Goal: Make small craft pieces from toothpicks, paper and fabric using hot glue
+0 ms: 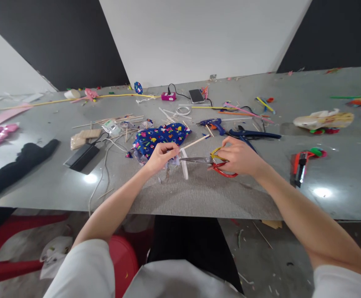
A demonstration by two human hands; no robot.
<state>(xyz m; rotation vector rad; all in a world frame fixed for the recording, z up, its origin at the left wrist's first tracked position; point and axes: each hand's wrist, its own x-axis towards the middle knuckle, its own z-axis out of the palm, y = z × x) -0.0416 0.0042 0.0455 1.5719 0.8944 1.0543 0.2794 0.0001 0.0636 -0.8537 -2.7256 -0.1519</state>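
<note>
My right hand (238, 156) grips scissors (222, 167) with one yellow and one red handle, the blades pointing left. Their tips lie at a white strip (184, 165) beside my left fingers. My left hand (162, 157) is closed in a pinch, with the strip and a thin wooden stick (196, 142) at its fingertips; exactly what lies between the fingers is hidden. Behind and beside that hand rests blue patterned fabric (158, 138), and small clear or pale scraps show just under the fingers.
A blue glue gun (213, 123) and dark blue pliers (255, 134) lie behind my right hand. Farther back are a phone (196, 96) and a pink box (168, 96). A black adapter (83, 157) sits left, a red cutter (300, 167) right. The table's front edge is close.
</note>
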